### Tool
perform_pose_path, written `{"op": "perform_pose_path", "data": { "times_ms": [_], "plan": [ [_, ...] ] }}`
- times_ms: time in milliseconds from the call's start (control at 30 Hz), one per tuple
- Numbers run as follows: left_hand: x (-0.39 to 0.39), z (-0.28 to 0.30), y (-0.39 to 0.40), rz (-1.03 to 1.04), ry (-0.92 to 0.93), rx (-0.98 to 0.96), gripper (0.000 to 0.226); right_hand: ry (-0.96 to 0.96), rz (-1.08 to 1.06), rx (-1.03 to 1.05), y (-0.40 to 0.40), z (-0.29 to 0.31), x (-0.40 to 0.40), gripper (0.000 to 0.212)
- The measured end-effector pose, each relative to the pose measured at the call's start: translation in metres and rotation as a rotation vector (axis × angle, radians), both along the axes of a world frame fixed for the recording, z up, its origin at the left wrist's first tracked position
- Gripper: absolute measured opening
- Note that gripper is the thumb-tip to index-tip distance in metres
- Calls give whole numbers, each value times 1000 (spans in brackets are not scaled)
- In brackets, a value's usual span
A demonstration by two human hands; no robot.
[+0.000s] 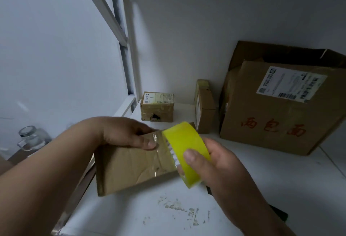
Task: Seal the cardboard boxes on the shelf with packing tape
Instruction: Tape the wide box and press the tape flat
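Two hands work at the front of a white shelf point(262, 189): the left hand point(123, 132) grips a flat cardboard box point(131, 168), thumb pressing clear tape onto it, while the right hand point(215, 164) curls around a yellow tape roll point(183, 149). Behind stand a small labelled box point(157, 106), a narrow upright box point(205, 106) and a large open box point(284, 104).

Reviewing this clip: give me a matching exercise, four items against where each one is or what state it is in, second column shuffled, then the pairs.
Items:
1. tape roll
2. flat box
3. big box
4. small labelled box

Place or state:
A. at the back of the shelf, by the corner post
B. in the grip of the right hand
C. top flap open, red characters on its front
D. held by the left hand, tape running across it

Pairs: 1-B, 2-D, 3-C, 4-A
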State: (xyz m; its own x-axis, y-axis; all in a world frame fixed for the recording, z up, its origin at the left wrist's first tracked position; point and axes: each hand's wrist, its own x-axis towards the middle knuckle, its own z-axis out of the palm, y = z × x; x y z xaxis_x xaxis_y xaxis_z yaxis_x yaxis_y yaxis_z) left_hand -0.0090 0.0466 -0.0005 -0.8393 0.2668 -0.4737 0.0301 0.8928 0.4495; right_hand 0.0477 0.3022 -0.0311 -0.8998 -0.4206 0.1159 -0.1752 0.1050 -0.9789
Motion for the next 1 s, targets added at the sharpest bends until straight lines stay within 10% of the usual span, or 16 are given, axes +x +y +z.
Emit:
{"op": "perform_pose_path", "data": {
  "times_ms": [167, 333, 1000],
  "plan": [
    [9, -8, 20, -14, 644, -316, 49, -16, -92, -113, -27, -4, -22, 49],
    [11, -45, 0, -141, 481, -441, 123, -54, -130, -129, -47, -4, -36, 50],
    [-22, -19, 1, -21, 430, -378, 88, -323, -67, 66, -21, -71, 13, 50]
  ]
}}
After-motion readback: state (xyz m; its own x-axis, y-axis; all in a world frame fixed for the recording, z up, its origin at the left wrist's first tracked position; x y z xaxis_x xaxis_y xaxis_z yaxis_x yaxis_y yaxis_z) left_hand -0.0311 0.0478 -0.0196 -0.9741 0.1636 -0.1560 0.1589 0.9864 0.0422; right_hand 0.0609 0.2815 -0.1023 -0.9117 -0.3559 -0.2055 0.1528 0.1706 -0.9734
